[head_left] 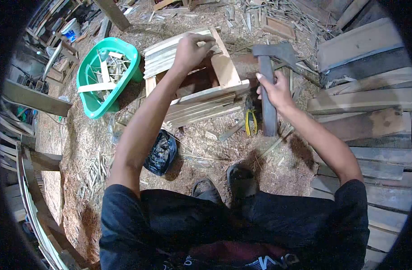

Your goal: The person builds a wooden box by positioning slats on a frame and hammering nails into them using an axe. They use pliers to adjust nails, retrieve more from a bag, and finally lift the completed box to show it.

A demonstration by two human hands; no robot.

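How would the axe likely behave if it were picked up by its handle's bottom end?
The axe would probably feel top-heavy, since its broad, metal-looking head sits at the far end. The straight, thick handle looks stiff. Laid flat, it seems unlikely to roll, as the head juts well past the handle.

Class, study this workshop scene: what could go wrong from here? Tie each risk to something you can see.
The right hand grips an axe while the left hand is over the wooden box; a swing there might strike that hand.
The slats on the box look thin, so a heavy blow could split them.
The pliers lie on the littered floor, so someone might step on them.
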